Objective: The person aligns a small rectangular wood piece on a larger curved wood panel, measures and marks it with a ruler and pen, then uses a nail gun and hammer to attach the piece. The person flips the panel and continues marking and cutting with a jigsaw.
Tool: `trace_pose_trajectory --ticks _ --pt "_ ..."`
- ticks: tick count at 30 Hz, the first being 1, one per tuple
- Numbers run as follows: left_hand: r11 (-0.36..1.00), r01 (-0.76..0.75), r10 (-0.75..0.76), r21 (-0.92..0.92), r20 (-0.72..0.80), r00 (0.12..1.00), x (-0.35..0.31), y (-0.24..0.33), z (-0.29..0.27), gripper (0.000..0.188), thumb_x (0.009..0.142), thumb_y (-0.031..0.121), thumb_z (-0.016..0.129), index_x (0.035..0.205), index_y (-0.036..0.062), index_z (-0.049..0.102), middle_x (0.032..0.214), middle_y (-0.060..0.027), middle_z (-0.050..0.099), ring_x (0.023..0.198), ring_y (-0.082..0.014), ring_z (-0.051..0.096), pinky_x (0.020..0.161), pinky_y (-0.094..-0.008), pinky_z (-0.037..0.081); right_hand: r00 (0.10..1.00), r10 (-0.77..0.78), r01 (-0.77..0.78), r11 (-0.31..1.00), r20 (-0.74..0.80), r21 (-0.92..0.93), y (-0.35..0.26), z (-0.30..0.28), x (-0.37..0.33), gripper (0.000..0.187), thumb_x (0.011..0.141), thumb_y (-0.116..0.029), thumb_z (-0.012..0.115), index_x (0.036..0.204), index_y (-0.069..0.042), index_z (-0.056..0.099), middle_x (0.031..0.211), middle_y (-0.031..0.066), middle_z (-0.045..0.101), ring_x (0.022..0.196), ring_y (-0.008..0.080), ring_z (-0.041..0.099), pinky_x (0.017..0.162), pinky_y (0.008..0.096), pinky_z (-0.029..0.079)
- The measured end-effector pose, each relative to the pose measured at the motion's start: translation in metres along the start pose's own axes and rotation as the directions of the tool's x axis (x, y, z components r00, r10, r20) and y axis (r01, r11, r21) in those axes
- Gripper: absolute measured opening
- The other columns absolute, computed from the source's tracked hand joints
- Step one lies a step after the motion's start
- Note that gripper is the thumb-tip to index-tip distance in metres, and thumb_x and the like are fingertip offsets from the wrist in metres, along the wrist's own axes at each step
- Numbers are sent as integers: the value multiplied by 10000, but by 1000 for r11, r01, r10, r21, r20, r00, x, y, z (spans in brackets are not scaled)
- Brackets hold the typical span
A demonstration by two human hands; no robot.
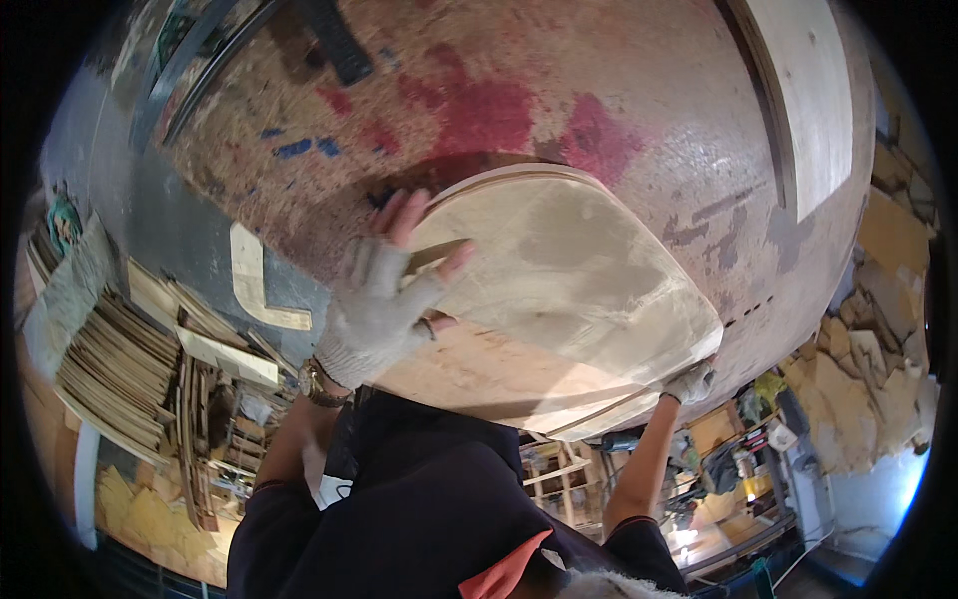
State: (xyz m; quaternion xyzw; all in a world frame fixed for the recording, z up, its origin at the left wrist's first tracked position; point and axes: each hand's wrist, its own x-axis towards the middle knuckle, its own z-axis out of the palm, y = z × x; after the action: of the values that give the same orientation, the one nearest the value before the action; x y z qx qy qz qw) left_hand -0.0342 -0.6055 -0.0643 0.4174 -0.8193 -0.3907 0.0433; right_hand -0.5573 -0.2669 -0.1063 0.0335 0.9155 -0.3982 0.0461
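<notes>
A curved-edge plywood panel [569,270] with rounded corners lies on the worn table in front of me, its near edge close to my body. More than one layer shows along its far edge. My left hand [384,299], in a pale fingerless glove, rests on the panel's left part with its fingers spread; a dark patch beside the fingers may be shadow or a gap. At the panel's right corner my right hand [691,382], gloved too, is closed round the edge. Its fingertips are partly hidden.
Red and blue paint stains mark the brown tabletop [689,130]. A long pale board [813,100] lies at the far right, and a dark metal bar [334,40] at the far left. An L-shaped wooden piece [254,285] and stacked curved strips [120,374] are at the left.
</notes>
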Motion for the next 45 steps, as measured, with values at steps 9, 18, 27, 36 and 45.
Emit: trace_pose_trajectory --ticks 9,18,27,36,45 --pt "984 -32 2 -175 -169 986 -17 -29 36 787 700 328 906 1406 156 602 1540 -304 391 1254 -434 569 932 -472 567 983 -144 118 973 -117 -199 -8 6 -10 392 954 -357 735 742 -34 673 697 -9 627 648 96 493 610 304 426" --pt "639 369 -472 -675 35 881 -23 -22 43 813 881 119 794 1546 37 333 1440 -175 502 1168 -228 595 796 -396 654 988 -103 87 986 -114 -141 -4 3 -6 371 952 -348 745 726 -93 597 692 -49 557 644 79 449 590 273 384" --pt "750 384 -431 -539 43 902 -16 -14 36 736 951 68 692 1564 47 285 1393 -148 528 1132 -221 607 726 -442 675 989 -89 82 994 -114 -69 0 2 -3 383 942 -361 759 716 -107 582 695 -63 535 649 71 428 604 263 368" --pt "904 109 -195 -413 -173 965 0 -14 29 698 956 95 695 1554 88 335 1419 -171 513 1146 -243 617 782 -398 662 988 -112 101 990 -111 -100 2 1 -1 403 944 -358 758 695 -107 563 674 -67 511 643 72 398 597 261 347" --pt "832 259 -403 -490 -215 889 -10 -24 37 706 958 343 701 1517 49 384 1512 -268 436 1372 -463 458 1058 -530 457 966 -163 119 969 -202 -215 -8 9 -10 455 928 -342 779 628 -109 527 625 -62 460 612 75 354 556 283 327"
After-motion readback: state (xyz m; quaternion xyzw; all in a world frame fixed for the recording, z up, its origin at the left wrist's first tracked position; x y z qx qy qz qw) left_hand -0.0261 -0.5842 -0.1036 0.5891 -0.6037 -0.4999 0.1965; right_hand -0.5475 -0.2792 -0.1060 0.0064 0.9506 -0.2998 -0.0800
